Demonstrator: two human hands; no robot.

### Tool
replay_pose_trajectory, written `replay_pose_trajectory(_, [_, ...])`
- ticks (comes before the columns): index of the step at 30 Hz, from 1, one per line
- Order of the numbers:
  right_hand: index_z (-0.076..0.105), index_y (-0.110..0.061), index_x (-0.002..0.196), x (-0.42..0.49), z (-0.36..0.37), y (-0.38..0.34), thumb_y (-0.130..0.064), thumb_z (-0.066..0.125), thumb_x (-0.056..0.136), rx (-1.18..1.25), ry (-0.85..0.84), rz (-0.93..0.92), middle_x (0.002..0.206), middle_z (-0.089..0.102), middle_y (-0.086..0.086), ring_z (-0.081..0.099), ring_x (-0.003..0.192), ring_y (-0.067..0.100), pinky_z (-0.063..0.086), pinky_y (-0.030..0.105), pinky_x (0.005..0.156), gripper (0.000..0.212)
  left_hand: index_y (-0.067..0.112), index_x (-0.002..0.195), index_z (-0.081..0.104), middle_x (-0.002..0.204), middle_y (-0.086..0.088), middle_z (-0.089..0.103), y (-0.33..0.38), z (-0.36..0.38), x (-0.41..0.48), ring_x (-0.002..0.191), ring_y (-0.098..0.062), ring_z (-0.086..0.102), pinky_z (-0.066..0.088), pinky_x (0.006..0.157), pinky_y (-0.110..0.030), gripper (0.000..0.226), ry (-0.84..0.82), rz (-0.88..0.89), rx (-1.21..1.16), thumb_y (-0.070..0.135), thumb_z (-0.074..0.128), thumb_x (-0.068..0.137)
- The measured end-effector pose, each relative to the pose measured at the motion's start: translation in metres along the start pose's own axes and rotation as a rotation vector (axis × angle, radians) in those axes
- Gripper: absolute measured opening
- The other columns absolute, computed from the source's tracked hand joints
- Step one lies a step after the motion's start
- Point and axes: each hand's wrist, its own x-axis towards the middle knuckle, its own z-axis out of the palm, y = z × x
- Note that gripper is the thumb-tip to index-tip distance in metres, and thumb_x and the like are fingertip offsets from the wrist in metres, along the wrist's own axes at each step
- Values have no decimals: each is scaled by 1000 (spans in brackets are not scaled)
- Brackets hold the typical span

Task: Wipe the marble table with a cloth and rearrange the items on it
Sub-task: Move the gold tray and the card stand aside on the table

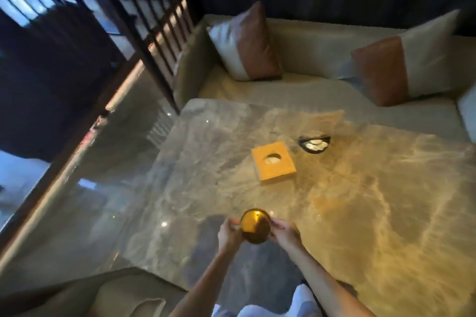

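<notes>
A round golden lamp (255,225) with a glowing top is held over the near part of the marble table (360,213). My left hand (229,233) grips its left side and my right hand (283,233) grips its right side. Farther out on the table lies a square yellow tissue box (273,162) with a round opening. Behind it to the right sits a dark round dish (314,144) with pale contents. No cloth is in view.
A beige sofa (309,85) wraps the table's far side, with a two-tone cushion (244,44) at left and another cushion (407,64) at right. A dark slatted screen (144,20) stands at the left. A beige seat (128,298) is near left.
</notes>
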Motion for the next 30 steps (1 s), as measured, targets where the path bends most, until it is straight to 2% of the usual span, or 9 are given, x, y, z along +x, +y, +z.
replay_pose_trajectory(2, [72,-1,110,6,53,-20,-2,60,91,-5,-68,12,90,66,10,62,85,23,61,38,77,22,8,91,72,89,-20,75,-5,-48,26,90,-34,72,59,84,-45,15,19,5,-11,9,60,82])
replay_pose_trajectory(6, [79,-12,90,25,152,-59,4,55,86,25,-64,82,75,62,9,59,74,22,52,37,70,29,8,99,71,93,-18,75,-11,-127,87,90,-32,71,58,84,-47,24,95,-26,-97,3,56,81])
replay_pose_trajectory(10, [75,-9,109,53,219,-90,5,53,86,-94,-31,20,89,70,7,67,92,25,53,46,89,35,6,98,71,90,-17,75,-1,-173,144,88,-30,71,58,82,-44,24,110,-14,-85,2,56,80])
replay_pose_trajectory(13, [69,-6,120,77,243,-107,5,52,88,-157,24,-8,111,72,12,66,110,30,50,42,96,38,7,100,70,95,-17,75,8,-188,180,91,-31,71,58,83,-42,23,99,-18,-73,3,58,81])
replay_pose_trajectory(18, [68,-14,122,91,259,-117,-3,50,88,-219,-20,33,95,59,-3,53,91,14,49,34,91,41,8,103,67,96,-16,73,5,-200,206,95,-33,69,57,88,-46,22,52,-68,-74,5,56,84])
replay_pose_trajectory(21, [64,-15,129,92,260,-119,-4,49,88,-203,-18,69,105,64,0,59,98,18,48,31,92,44,9,102,66,95,-16,73,5,-203,206,95,-34,68,56,88,-47,22,23,-76,-76,4,56,83])
replay_pose_trajectory(24, [52,-17,140,82,250,-123,-9,51,91,-191,-60,78,114,62,3,59,106,18,50,40,104,50,8,110,59,110,-17,66,12,-205,197,106,-35,63,53,94,-46,28,54,-115,43,13,56,82])
replay_pose_trajectory(27, [57,-14,136,68,219,-140,-11,53,92,-155,-97,31,107,66,3,62,95,15,54,32,94,44,8,111,50,122,-18,55,34,-196,184,118,-38,53,46,94,-46,32,180,-75,260,21,51,82])
replay_pose_trajectory(30, [62,-7,128,60,160,-176,-7,52,96,-51,-158,-79,83,65,2,61,67,9,51,17,61,34,12,103,51,116,-16,55,87,-158,171,114,-37,53,47,90,-45,22,149,126,355,27,46,87])
